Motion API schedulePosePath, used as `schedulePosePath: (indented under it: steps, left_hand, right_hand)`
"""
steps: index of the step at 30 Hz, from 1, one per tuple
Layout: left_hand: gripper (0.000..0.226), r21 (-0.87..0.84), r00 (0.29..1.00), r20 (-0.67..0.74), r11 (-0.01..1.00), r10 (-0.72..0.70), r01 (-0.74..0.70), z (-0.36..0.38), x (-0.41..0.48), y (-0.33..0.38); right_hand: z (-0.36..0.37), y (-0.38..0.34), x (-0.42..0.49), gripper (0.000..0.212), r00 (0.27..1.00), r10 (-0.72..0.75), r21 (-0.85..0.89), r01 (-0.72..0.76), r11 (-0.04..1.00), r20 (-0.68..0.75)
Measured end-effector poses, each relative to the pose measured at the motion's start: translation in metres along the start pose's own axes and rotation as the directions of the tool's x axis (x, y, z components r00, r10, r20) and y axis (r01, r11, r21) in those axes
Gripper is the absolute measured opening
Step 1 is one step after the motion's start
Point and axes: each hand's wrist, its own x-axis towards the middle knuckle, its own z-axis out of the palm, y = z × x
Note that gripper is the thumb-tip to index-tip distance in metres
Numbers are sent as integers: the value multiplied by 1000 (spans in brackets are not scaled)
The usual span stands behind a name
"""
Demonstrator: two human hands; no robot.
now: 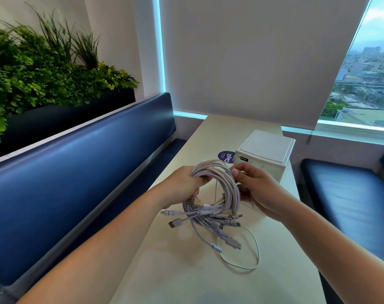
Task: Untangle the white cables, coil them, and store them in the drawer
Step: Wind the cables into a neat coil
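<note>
— Several white cables (221,194) in one bundle, is that right? Where is it?

— Held up above the pale surface (186,277), between both hands, with the connector ends dangling below. One thinner strand (257,257) trails down and lies looped on the surface.

— Which hand carries the weight?

— The left hand (186,185). Its fingers (205,178) are curled tight round the upper left of the loop, I judge so the turns cannot spring apart.

— And the other?

— The right hand (259,191) pinches strands on the loop's right side between thumb and fingertips. It is probably sorting or feeding a turn, so the coiling looks only partly done, and the ends are unruly.

— The drawer?

— A small white box (267,150) stands just behind the hands, beside a round sticker (225,156). Its front is mostly hidden, so I cannot tell whether a drawer is open. It sits near at hand, likely so the coil can go straight in.
</note>
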Motion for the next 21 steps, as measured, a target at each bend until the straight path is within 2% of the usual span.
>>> schedulePosePath:
  steps: [2,4,6,8,11,14,21]
  left_hand:
    - [31,-18,999,32,1000,-18,19,0,-1,0]
    - [31,-1,999,35,1000,-30,30,0,-1,-2]
    - [28,33,1000,3,999,-22,22,1,-1,-3]
    - [25,64,999,-36,998,11,-8,1,-1,-5]
    - [22,34,998,-55,999,17,-15,3,-1,-6]
    - [19,-48,1000,-15,999,10,-10,7,-1,-4]
    - [20,42,996,-81,999,30,-26,2,0,-3]
  right_hand:
    - [1,0,-1,11,999,-31,-11,31,999,-22]
    - [2,0,0,17,994,-97,-98,91,991,-55]
    - [2,-1,-1,20,987,-153,-208,138,968,-57]
    - [2,0,-2,16,986,-160,-245,142,959,-56]
    - [1,1,-3,13,991,-123,-215,109,970,-51]
    - [2,3,-3,15,993,-108,-173,98,980,-49]
    - [5,-1,-4,12,988,-123,-79,115,990,-93]
